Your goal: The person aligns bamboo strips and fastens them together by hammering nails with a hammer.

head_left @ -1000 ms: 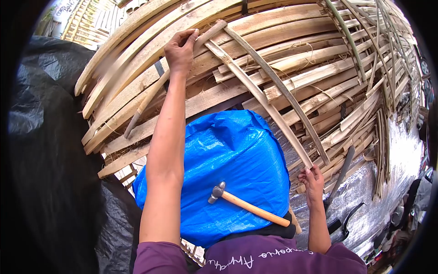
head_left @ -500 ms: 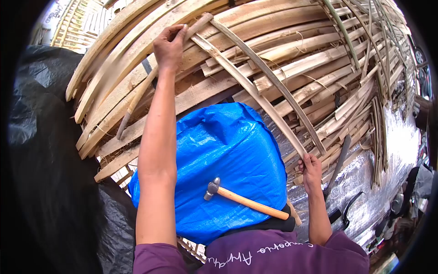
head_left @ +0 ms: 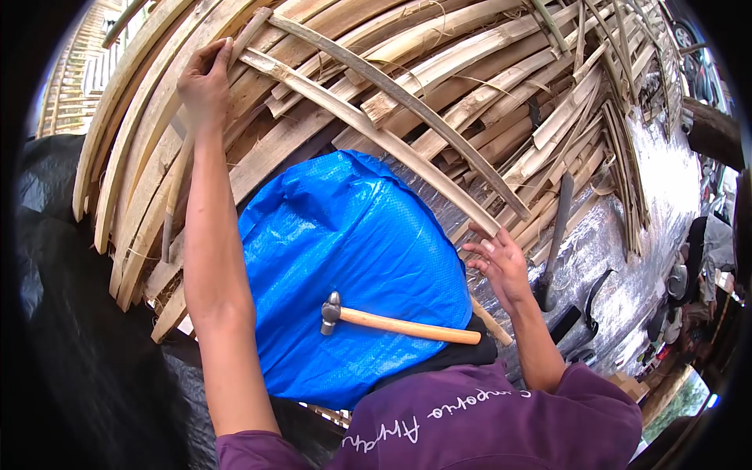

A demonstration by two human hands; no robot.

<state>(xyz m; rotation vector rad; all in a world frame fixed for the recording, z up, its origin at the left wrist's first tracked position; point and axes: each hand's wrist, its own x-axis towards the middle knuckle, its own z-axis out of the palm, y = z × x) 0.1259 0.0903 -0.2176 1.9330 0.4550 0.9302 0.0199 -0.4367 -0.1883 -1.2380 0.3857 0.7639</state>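
Note:
My left hand (head_left: 205, 82) is closed on a wooden strip near the upper left, where several thin strips meet at a corner. From that corner a pale wooden strip (head_left: 368, 125) slants down to my right hand (head_left: 501, 262). There its lower end rests at my right fingertips, and the fingers are spread. Another thin strip (head_left: 415, 106) runs beside it, its lower end apart from my hand. On the blue sheet (head_left: 313, 227) over my lap lies a hammer (head_left: 407, 323), its metal head to the left.
Long wooden slats (head_left: 470, 59) are piled across the top. Black plastic sheeting (head_left: 70, 313) hangs on the left. A long dark tool (head_left: 558, 235) lies by my right hand on silvery sheeting (head_left: 666, 188). Mixed items sit at the far right.
The view has shifted right, so the strips and both hands appear further left. My right hand has loosened from a pinch on the pale strip, its fingers now spread.

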